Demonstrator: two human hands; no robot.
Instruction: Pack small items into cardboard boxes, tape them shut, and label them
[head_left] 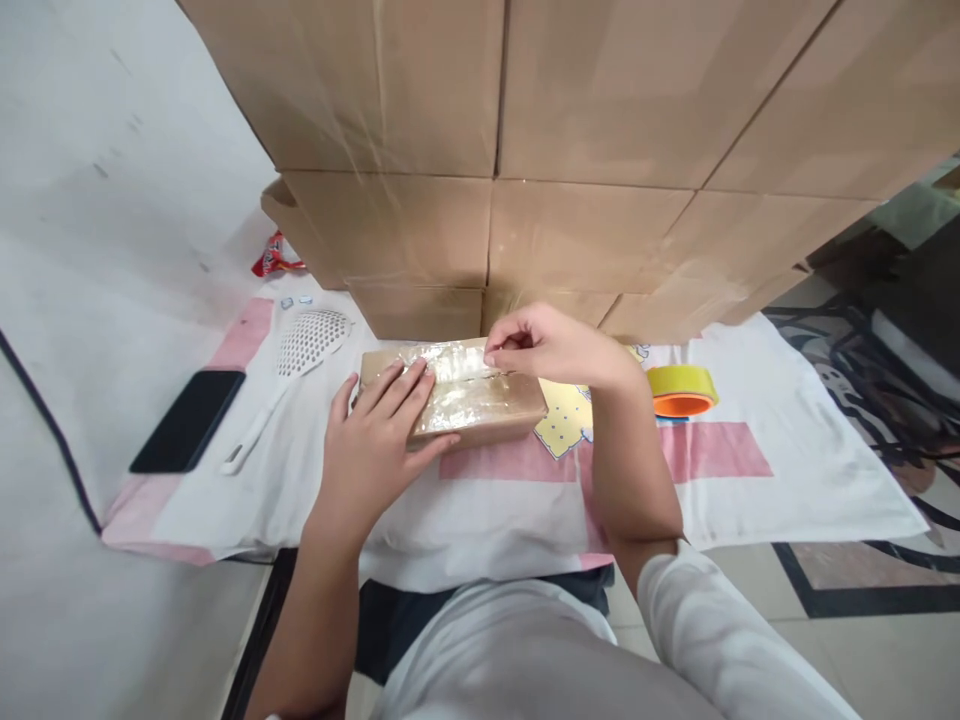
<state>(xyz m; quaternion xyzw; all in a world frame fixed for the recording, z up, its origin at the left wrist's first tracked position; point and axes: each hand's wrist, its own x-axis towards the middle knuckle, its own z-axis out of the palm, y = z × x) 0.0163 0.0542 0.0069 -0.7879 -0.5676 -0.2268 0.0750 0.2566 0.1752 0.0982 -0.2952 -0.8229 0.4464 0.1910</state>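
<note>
Carton [491,431], small, oblong, brown cardboard, lies on white-and-pink cloth [735,505]; top glazed with shiny, wrinkled clear tape [472,400]. Our left hand [371,432] spreads open and flat over its left end, thumb along the near edge. Our right hand [559,341] curls at the far right of the top, thumb and fingertip close together at the tape; we cannot tell whether they pinch it. Carton sits between our hands. Left, we note a perforated white skimmer [311,341]; right, a smooth yellow ring-shaped roll [682,381].
</note>
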